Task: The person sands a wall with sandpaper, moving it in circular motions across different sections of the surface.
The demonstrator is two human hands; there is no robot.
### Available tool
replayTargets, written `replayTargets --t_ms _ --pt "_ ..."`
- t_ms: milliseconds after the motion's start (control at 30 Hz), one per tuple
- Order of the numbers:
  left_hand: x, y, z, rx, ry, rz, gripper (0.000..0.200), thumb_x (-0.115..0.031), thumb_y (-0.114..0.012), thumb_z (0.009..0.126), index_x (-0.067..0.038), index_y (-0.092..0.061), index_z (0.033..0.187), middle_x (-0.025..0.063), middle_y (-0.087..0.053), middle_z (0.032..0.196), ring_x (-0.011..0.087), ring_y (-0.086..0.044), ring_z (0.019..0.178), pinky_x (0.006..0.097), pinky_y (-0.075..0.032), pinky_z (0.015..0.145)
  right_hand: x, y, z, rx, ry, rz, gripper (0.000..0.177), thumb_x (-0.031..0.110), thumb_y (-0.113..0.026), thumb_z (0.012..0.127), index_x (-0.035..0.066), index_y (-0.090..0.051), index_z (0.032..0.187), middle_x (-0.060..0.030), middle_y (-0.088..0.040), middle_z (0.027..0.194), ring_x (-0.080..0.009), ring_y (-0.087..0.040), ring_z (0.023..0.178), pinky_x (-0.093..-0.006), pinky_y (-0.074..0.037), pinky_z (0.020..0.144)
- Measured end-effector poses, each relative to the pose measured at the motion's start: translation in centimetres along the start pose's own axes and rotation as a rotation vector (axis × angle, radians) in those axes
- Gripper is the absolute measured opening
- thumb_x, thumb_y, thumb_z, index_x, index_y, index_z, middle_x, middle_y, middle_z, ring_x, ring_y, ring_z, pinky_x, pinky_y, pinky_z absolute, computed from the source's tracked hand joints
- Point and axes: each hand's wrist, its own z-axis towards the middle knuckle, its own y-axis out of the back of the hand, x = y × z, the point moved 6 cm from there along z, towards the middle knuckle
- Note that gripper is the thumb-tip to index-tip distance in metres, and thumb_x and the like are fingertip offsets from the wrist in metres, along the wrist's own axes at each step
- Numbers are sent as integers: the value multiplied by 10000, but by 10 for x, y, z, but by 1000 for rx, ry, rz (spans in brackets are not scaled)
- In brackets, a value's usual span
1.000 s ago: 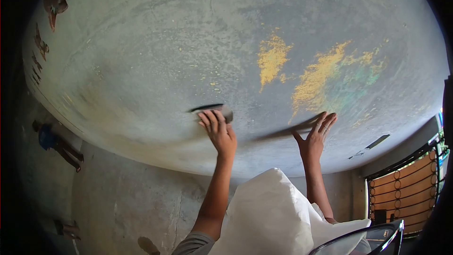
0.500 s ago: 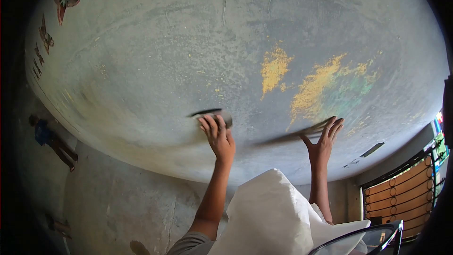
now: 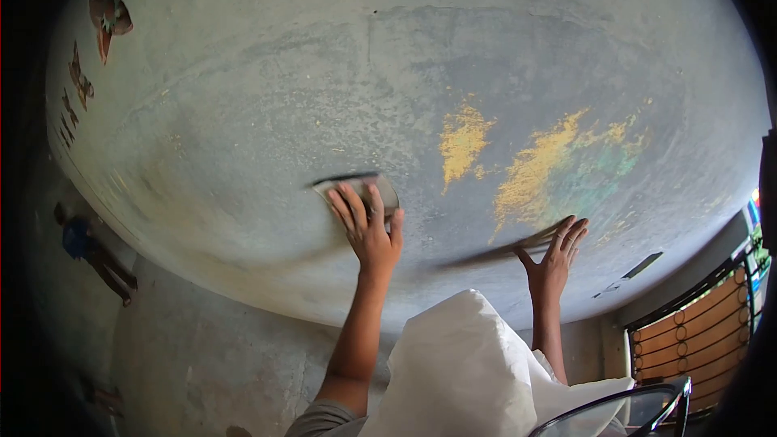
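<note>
My left hand (image 3: pixel 372 231) presses a folded piece of sandpaper (image 3: pixel 360 191) flat against the grey wall (image 3: pixel 267 146), fingers laid over it. The sheet looks grey-beige with a dark upper edge, slightly smeared by motion. To the right, my right hand (image 3: pixel 554 259) rests on the same wall with its fingers spread, holding nothing, and casts a long shadow. Just above that hand are worn yellow patches (image 3: pixel 534 174) and a faded green patch (image 3: pixel 591 170). Scuffed, pale speckled paint surrounds the sandpaper.
Brown bird-like wall ornaments (image 3: pixel 109 12) run down the far left. A person in a blue top (image 3: pixel 77 236) is at the lower left. A window with a black metal grille (image 3: pixel 688 340) is at lower right. White cloth (image 3: pixel 465 364) and glasses (image 3: pixel 623 409) fill the bottom.
My left hand has slid the sandpaper upward along the wall. The right hand stays against the wall. The view has shifted slightly, so the wall marks sit lower.
</note>
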Motion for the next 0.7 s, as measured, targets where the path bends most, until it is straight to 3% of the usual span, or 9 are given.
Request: replayTargets --t_ms 33,167,267,400,500,700 --pt "0 -10 -18 13 22 -54 622 -484 -440 1046 -95 -407 1530 285 -133 1640 559 -52 1494 700 -137 1154 1 1 0 16 -8 -14 1305 387 -887 699 85 -11 1619 -238 47 1668 -442 -37 1535 -592 -276 1175" --pt "5 -16 -47 124 -12 -135 615 -504 -390 1053 -101 -434 1515 275 -146 1642 563 -56 1492 693 -127 1160 -2 -3 1 34 -26 -39 1292 384 -884 704 82 -24 1619 -238 35 1669 -428 -46 1538 -585 -268 1181" --pt "5 -5 -17 151 -45 -78 635 -496 -328 1068 -66 -391 1532 300 -122 1635 569 -41 1488 662 -108 1177 1 -1 1 18 -21 -37 1293 380 -886 704 82 -24 1619 -238 32 1670 -426 -38 1540 -574 -262 1186" --pt "0 21 55 50 -125 -14 622 -502 -307 1070 -112 -398 1546 262 -141 1649 519 -59 1510 648 -116 1184 2 1 -1 9 -9 -40 1292 364 -893 700 86 -30 1620 -226 28 1673 -427 -44 1539 -571 -267 1189" --pt "-5 26 69 32 -90 3 622 -508 -298 1070 -122 -404 1546 246 -147 1653 500 -74 1517 642 -118 1186 3 2 -1 -4 -7 -28 1297 358 -898 691 94 -34 1621 -219 28 1674 -429 -53 1537 -573 -270 1189" --pt "1 6 3 95 -44 -97 631 -518 -271 1072 -116 -421 1535 249 -157 1650 507 -78 1513 640 -108 1186 0 1 -1 -12 -3 -25 1290 348 -902 690 106 -46 1624 -218 1 1676 -426 -71 1537 -572 -276 1185"
